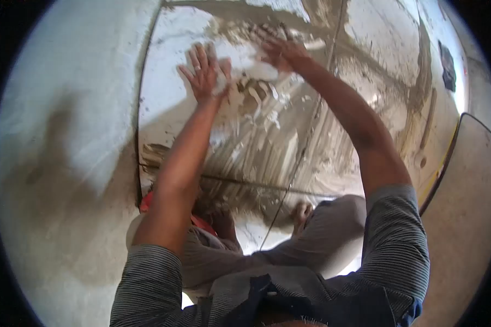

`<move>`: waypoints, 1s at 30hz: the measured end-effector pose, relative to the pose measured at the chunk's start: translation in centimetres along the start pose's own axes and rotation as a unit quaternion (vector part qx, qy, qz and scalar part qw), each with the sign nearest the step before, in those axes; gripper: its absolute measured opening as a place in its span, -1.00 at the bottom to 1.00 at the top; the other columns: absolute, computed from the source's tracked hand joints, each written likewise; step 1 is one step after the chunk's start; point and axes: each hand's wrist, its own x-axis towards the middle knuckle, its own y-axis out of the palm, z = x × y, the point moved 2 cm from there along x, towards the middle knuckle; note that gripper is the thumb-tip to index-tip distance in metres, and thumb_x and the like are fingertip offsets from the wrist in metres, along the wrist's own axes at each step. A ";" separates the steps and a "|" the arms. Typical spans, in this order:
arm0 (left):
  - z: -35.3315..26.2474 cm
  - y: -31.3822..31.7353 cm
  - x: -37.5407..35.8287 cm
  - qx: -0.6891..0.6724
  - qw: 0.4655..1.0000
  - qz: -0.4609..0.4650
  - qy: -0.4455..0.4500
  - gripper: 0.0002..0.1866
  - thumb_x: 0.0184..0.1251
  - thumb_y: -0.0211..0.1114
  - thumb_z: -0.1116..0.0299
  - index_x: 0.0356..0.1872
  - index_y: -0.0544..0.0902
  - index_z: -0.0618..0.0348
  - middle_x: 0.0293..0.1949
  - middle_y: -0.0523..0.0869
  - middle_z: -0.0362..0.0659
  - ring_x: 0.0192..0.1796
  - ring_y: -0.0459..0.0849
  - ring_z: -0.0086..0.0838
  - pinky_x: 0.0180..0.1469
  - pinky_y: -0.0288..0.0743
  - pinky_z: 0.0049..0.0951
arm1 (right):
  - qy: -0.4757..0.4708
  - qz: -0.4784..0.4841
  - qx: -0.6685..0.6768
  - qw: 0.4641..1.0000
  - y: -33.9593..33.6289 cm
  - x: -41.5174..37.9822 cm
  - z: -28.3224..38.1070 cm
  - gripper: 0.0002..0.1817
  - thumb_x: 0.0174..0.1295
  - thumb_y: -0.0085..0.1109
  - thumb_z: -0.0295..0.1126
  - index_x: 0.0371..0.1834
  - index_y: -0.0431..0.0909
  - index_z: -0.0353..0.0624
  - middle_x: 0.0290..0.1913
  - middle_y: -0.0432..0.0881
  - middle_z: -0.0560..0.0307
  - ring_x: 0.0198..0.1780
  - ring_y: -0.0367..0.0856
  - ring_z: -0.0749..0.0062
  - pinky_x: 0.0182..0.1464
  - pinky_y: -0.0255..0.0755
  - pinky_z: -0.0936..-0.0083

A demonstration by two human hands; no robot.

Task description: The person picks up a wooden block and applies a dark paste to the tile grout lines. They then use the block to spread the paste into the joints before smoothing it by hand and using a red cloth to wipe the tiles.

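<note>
My left hand [204, 73] lies flat with its fingers spread over a white tile [169, 60] that is streaked with wet grey-brown paste. To its right, my right hand [278, 52] reaches over a patch of the same paste [229, 30], its fingers stretched out and somewhat blurred. Neither hand holds anything. Between the hands and my feet, thick brushed-looking smears [273, 152] cover the tiles, with bare white marks wiped through them.
Dark joints [297, 174] run between the large floor tiles. A plain pale wall [65, 136] rises along the left. My bare foot [301, 212] rests on the tiles close to my body. A dark scrap [447, 66] lies at the far right, near a yellow-edged board [466, 163].
</note>
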 end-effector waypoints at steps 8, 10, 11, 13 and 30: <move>0.3 0.5 0.0 0.139 0.988 0.063 -0.016 -0.22 0.31 0.02 -0.16 0.46 0.06 -0.05 0.48 -0.04 0.04 0.49 -0.03 -0.02 0.37 -0.16 0.27 | 0.020 -0.105 0.105 0.989 -2.7 -6.6 -0.6 -0.40 0.34 -0.07 -0.09 0.36 0.19 -0.19 0.40 0.19 -0.15 0.45 0.06 -0.05 0.45 -0.07 0.12; 0.3 0.4 0.0 0.139 0.987 0.076 -0.020 -0.28 0.34 -0.04 -0.12 0.45 0.08 -0.05 0.49 -0.04 -0.02 0.50 -0.06 -0.04 0.38 -0.20 0.26 | 0.022 -0.090 0.172 0.981 -3.2 -11.0 0.3 -0.44 0.33 -0.07 -0.11 0.34 0.24 -0.14 0.38 0.24 -0.14 0.42 0.11 -0.05 0.43 -0.02 0.12; 0.3 0.7 0.2 0.128 0.988 0.077 -0.027 -0.33 0.38 -0.10 -0.07 0.44 0.10 -0.05 0.49 -0.04 -0.07 0.50 -0.09 -0.06 0.39 -0.24 0.25 | 0.018 -0.078 0.225 0.971 -3.8 -13.5 0.7 -0.48 0.32 -0.07 -0.13 0.31 0.30 -0.10 0.35 0.28 -0.14 0.40 0.17 -0.04 0.40 0.04 0.12; 0.8 0.9 0.6 0.128 0.988 0.078 -0.020 -0.30 0.37 -0.09 -0.11 0.45 0.08 -0.04 0.49 -0.05 -0.03 0.50 -0.08 -0.05 0.39 -0.22 0.27 | 0.046 -0.031 0.262 0.964 -2.8 -18.9 1.8 -0.46 0.35 -0.07 -0.09 0.34 0.28 -0.06 0.39 0.24 -0.02 0.41 0.18 0.06 0.40 0.08 0.14; 0.6 -14.0 -16.9 0.090 0.752 0.616 0.217 -0.13 0.23 0.24 -0.06 0.47 0.00 -0.09 0.44 -0.08 0.25 0.49 -0.06 0.04 0.46 -0.07 -0.17 | 0.027 -0.054 0.290 0.955 -1.0 -33.7 17.4 -0.58 0.25 0.01 -0.30 0.18 0.43 -0.13 0.35 0.30 0.00 0.42 0.18 0.13 0.43 0.03 0.16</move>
